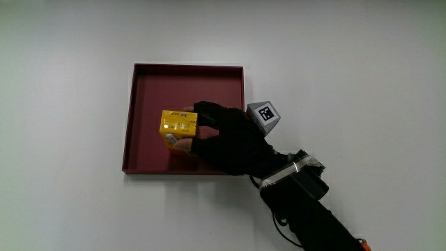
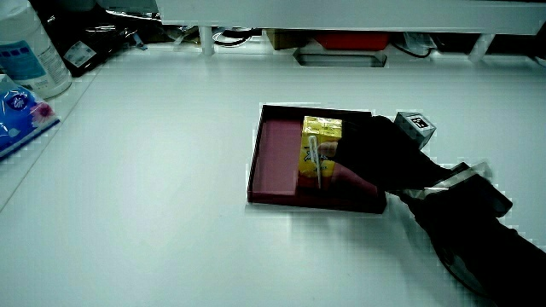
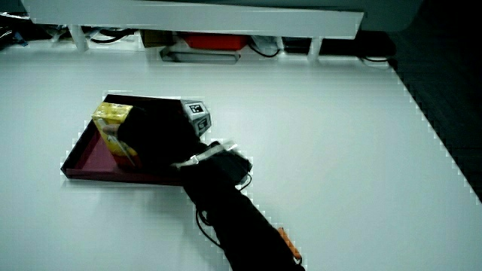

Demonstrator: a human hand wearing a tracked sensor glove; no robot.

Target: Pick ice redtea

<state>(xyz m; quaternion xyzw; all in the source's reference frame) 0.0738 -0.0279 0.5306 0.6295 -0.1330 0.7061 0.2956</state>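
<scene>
- Ice redtea carton (image 1: 178,129), yellow, stands inside the dark red tray (image 1: 148,90), near the tray's edge nearest the person.
- Hand (image 1: 233,139) reaches into the tray, fingers (image 1: 208,111) wrapped around the carton.

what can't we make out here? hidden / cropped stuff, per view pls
- Main view: the hand covers one end of the yellow carton and part of the red tray floor.
- Carton print: too small to read in any view, so the flavour is unconfirmed.
- Whether the carton is lifted or resting on the tray: not clear in any view.
- In a side view, the hand hides most of the carton.
- The forearm is cut off by the picture edge.
</scene>
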